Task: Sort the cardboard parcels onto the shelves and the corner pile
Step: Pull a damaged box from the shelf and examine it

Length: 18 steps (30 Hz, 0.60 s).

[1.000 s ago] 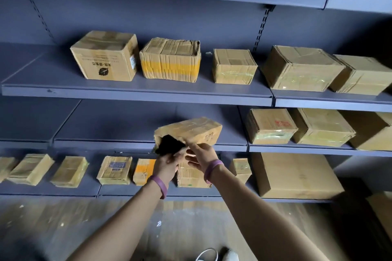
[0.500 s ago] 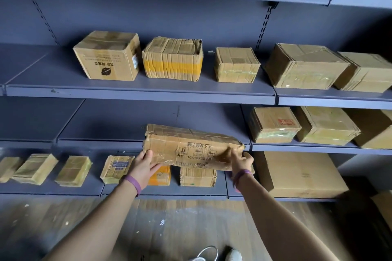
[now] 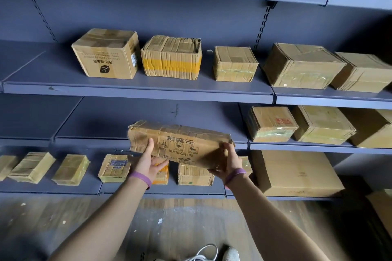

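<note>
Holding the long parcel (image 3: 180,146) off the shelving, we have the left hand (image 3: 148,161) cupped under its lower edge with one finger up the front face, and the right hand (image 3: 229,163) wrapped round its right end. Behind it, small parcels (image 3: 71,169) line the bottom shelf (image 3: 63,188). The middle shelf (image 3: 127,125) carries boxes (image 3: 271,124) at its right, and the upper shelf (image 3: 63,74) carries a row too. Much looks sorted; this one is not yet placed.
</note>
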Available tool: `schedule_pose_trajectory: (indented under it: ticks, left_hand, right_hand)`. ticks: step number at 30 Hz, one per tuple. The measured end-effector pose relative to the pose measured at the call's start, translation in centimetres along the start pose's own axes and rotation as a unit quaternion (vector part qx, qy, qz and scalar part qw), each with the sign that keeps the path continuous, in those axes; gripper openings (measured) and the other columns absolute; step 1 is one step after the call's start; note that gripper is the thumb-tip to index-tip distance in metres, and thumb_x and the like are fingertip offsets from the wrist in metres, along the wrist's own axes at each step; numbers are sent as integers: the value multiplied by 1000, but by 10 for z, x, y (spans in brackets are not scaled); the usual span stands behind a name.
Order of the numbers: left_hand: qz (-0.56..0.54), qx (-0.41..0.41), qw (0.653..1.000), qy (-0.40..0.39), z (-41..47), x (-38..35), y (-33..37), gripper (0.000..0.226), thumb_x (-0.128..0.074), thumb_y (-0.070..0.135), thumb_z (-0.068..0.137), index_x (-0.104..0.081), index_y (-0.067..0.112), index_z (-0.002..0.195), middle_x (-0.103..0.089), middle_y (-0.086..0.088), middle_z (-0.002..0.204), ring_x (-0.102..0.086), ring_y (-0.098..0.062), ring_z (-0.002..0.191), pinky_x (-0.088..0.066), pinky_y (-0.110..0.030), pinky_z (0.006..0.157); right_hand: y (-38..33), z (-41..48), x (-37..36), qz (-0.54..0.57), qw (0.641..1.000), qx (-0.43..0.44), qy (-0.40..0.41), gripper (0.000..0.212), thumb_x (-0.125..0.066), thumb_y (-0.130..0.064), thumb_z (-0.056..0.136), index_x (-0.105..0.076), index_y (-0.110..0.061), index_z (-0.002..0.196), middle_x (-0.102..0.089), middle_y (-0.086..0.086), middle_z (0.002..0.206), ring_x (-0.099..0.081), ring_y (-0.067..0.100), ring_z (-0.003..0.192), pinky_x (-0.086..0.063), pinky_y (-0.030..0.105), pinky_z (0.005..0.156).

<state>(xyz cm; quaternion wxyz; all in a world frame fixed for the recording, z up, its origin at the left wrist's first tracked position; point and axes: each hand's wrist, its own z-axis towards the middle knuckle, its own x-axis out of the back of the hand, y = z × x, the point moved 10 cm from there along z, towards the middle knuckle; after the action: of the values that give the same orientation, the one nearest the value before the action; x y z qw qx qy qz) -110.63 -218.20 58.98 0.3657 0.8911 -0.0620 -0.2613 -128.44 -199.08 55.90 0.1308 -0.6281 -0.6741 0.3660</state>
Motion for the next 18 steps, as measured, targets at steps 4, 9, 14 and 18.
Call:
schedule_pose_trajectory:
  ticks: [4, 9, 14, 18]
  left_hand:
    - [20, 19, 1000, -14, -1, -28, -15, 49, -56, 58, 91, -54, 19, 121, -61, -12, 121, -54, -31, 114, -46, -57, 99]
    - [31, 47, 998, 23, -9, -41, -21, 60, -68, 59, 83, -52, 16, 122, -62, -10, 105, -58, -26, 91, -52, -47, 69]
    - [41, 51, 996, 61, -7, -19, -7, 55, -70, 54, 84, -50, 18, 121, -59, -11, 109, -56, -27, 96, -49, -46, 89]
    - [63, 58, 993, 77, -4, 1, 0, 66, -75, 61, 74, -53, 23, 124, -61, -8, 118, -55, -28, 112, -48, -48, 93]
  right_hand:
    - [14, -19, -31, -43, 997, -12, -56, 67, -72, -43, 82, -39, -22, 136, -49, 9, 134, -53, 34, 115, -57, 51, 73]
    - [26, -43, -60, -121, 984, -23, -132, 82, -75, -38, 80, -26, -34, 147, -46, 3, 127, -54, 29, 110, -56, 43, 77]
    - [23, -48, -53, -119, 976, -57, -175, 62, -57, -72, 83, -52, -31, 129, -53, 6, 129, -53, 32, 121, -49, 53, 96]
    - [14, -37, -33, -117, 984, -43, -126, 63, -47, -69, 89, -50, -29, 138, -38, 13, 150, -41, 40, 133, -36, 58, 108]
